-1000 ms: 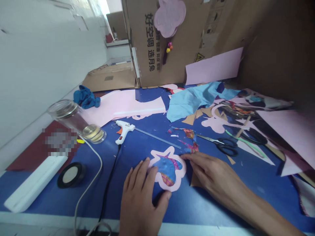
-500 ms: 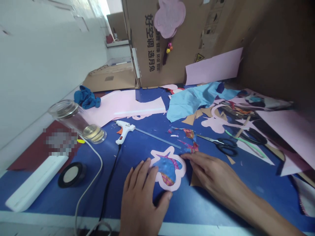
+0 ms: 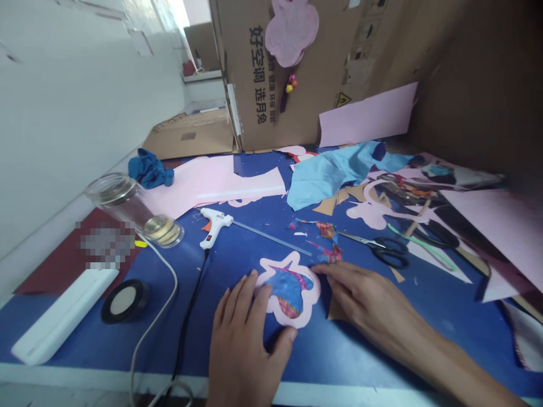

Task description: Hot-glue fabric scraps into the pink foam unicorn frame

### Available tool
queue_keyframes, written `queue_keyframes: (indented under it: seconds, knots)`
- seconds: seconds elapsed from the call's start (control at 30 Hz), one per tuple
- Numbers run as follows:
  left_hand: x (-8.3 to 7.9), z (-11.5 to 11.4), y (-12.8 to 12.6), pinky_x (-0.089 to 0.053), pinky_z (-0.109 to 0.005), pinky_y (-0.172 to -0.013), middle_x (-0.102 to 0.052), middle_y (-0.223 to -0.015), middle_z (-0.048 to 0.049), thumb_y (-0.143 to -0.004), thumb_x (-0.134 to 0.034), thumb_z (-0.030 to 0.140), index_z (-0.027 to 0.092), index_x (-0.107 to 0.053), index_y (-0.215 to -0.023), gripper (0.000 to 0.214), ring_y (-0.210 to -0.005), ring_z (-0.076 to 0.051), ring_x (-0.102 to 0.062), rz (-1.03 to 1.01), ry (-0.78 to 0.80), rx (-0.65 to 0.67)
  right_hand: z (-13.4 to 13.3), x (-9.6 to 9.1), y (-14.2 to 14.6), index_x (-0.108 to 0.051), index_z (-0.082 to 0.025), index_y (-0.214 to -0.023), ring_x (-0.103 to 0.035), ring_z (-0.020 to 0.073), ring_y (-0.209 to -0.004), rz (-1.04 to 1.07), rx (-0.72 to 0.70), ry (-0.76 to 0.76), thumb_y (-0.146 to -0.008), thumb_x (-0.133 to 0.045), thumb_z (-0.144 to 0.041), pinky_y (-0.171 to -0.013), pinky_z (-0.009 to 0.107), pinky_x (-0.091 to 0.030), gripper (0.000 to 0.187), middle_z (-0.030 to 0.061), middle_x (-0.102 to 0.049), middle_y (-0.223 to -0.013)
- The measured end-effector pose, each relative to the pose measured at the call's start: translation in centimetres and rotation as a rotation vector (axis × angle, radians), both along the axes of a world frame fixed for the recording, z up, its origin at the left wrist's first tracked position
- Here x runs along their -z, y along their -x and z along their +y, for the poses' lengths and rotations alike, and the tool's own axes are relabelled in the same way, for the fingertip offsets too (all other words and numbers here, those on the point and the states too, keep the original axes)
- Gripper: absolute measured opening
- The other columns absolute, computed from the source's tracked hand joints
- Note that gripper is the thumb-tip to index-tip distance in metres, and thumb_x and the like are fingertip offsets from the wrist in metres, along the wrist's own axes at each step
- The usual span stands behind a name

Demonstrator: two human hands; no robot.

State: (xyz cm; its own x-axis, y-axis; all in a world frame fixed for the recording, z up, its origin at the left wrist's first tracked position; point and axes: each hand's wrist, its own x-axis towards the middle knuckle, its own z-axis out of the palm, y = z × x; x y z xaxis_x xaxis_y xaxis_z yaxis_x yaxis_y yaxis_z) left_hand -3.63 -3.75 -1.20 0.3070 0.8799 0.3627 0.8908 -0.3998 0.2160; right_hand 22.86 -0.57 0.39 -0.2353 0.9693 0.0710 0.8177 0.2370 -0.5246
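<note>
Your hands lie open and flat, gripping nothing: your left hand has its fingers on the left edge of a pink-bordered paper cutout with blue collage, flat on the blue desk, and your right hand touches its right edge beside a brown card scrap. Beyond your left hand lies a hot glue gun; beyond your right, black-handled scissors
</note>
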Motion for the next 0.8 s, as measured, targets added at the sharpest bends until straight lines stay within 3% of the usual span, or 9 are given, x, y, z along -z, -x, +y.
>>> queue_keyframes:
  seconds: [0.8]
  knots:
    - [0.11, 0.02, 0.04, -0.047, -0.056, -0.117, -0.061, -0.158, -0.0117, -0.092, -0.072, 0.031, 0.025, -0.058, -0.145, 0.055, -0.141, -0.035, -0.06, 0.022, -0.007, 0.01, -0.05, -0.2, 0.21, -0.075, -0.027, -0.134, -0.08, 0.0294, -0.11, 0.0, -0.001, -0.044, -0.102, -0.044, -0.017, -0.093, 0.045, -0.065, 0.046, 0.0075, -0.082, -0.126]
